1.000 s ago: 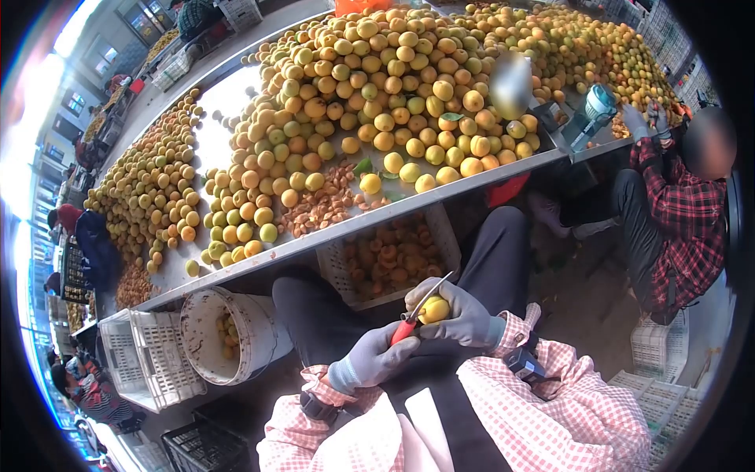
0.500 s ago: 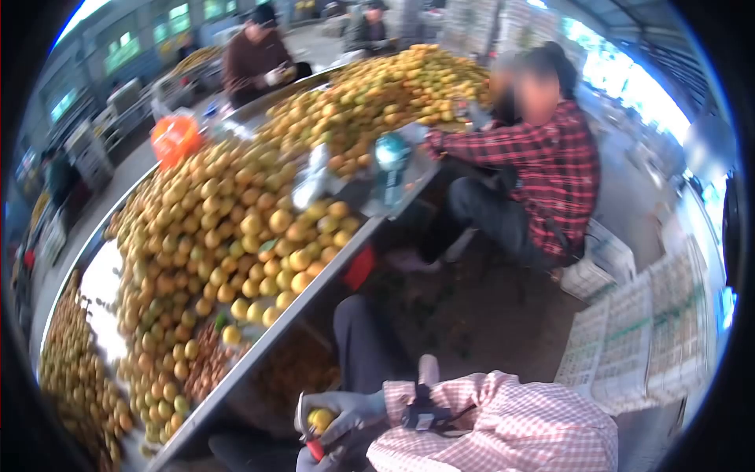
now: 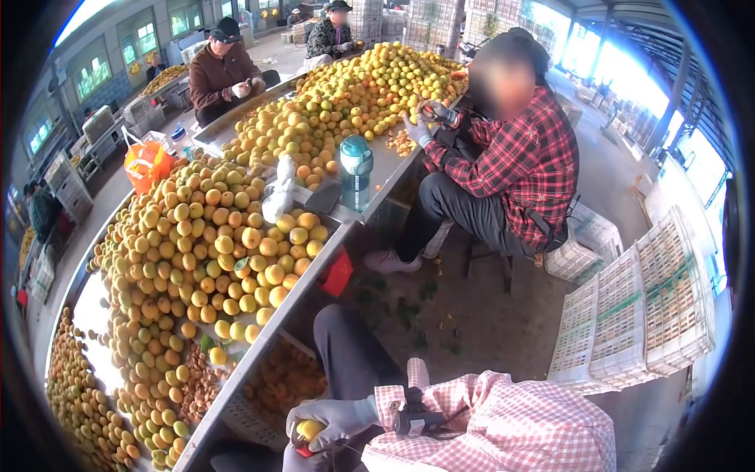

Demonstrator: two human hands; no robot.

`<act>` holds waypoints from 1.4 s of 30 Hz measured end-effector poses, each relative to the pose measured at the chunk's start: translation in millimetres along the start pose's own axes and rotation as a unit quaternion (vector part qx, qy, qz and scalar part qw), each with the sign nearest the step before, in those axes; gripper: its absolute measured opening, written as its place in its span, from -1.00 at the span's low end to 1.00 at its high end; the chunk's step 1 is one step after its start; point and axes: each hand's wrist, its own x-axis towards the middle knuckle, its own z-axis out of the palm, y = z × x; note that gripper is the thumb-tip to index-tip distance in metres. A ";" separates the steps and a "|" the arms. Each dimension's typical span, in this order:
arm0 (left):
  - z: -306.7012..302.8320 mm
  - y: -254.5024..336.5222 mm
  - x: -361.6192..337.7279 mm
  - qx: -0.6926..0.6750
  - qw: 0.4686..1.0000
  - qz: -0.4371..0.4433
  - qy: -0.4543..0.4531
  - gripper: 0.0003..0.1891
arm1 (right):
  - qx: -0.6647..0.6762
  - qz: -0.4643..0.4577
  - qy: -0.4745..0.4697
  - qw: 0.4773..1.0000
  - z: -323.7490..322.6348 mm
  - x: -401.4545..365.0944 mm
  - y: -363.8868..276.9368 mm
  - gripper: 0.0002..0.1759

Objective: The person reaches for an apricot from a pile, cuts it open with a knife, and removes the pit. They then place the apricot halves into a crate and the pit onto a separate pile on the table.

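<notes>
My right hand [image 3: 334, 419], in a grey glove, reaches in from a pink checked sleeve and curls round a yellow fruit [image 3: 310, 429]. Just under the fruit is a small red object [image 3: 303, 451], partly covered by the gloves. My left hand [image 3: 305, 462] is low at the bottom edge, close below the fruit and the red object; its fingers are mostly hidden. Both hands are over my lap, beside the table's metal edge [image 3: 255, 352]. Many yellow-orange fruits [image 3: 228, 244] are heaped on the table.
A co-worker in a red checked shirt [image 3: 511, 165] sits at the table. Two more people sit beyond it. A teal bottle [image 3: 356, 175], an orange bag [image 3: 148, 164] and brown pieces [image 3: 206, 377] are on the table. White crates [image 3: 629, 307] stand at the right.
The view has shifted a little and is sharper. My hands and the fruit appear slightly lower and further left. The red-checked co-worker's hands are now raised together above the table's edge.
</notes>
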 end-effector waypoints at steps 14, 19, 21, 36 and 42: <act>-58.6 -30.8 23.2 0.232 0.952 0.195 0.046 -0.63 | -0.182 -0.098 0.038 0.978 4.8 19.7 0.5 -0.53; -25.4 15.5 -31.1 0.118 0.962 0.243 0.038 -0.88 | 0.219 0.092 0.105 0.966 5.5 22.2 9.2 -0.49; -37.6 17.2 -40.6 0.083 0.970 0.228 0.019 -0.71 | 0.322 0.107 0.092 0.936 0.3 23.5 8.0 -0.44; -37.9 9.0 -59.8 0.475 0.798 0.341 0.146 -0.48 | 0.254 0.009 0.055 0.966 20.9 31.5 -2.5 -0.36; -50.2 1.4 -67.2 0.446 0.831 0.323 0.073 -0.67 | 0.374 0.050 0.047 0.925 32.3 35.0 -2.2 -0.31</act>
